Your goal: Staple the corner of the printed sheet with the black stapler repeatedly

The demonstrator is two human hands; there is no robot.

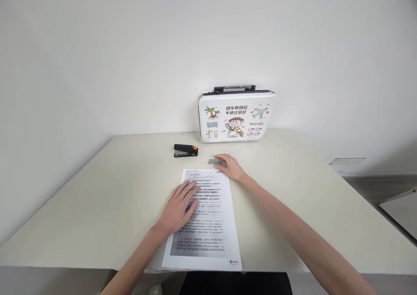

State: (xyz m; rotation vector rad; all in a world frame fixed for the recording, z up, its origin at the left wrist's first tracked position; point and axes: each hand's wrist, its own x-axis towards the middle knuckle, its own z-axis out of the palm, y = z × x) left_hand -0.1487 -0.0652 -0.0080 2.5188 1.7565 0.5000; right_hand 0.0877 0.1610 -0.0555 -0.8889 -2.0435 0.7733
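My left hand [180, 206] lies with its fingers spread on the left part of a printed sheet of paper [208, 243]; whether there is more than one sheet I cannot tell. Just beyond the sheet's top edge, the thumb and fingers of my right hand [230, 167] close on the right end of some grey staple strips [213, 161], which stay low over the table. A black stapler [185, 150] with an orange patch rests on its base, to the left of the strips.
A white carry case [236, 125] with cartoon prints and a black handle leans against the wall [114, 60] at the back of the pale table [107, 190]. The table's front edge runs just below the paper, with a dark seat [236, 283] under it.
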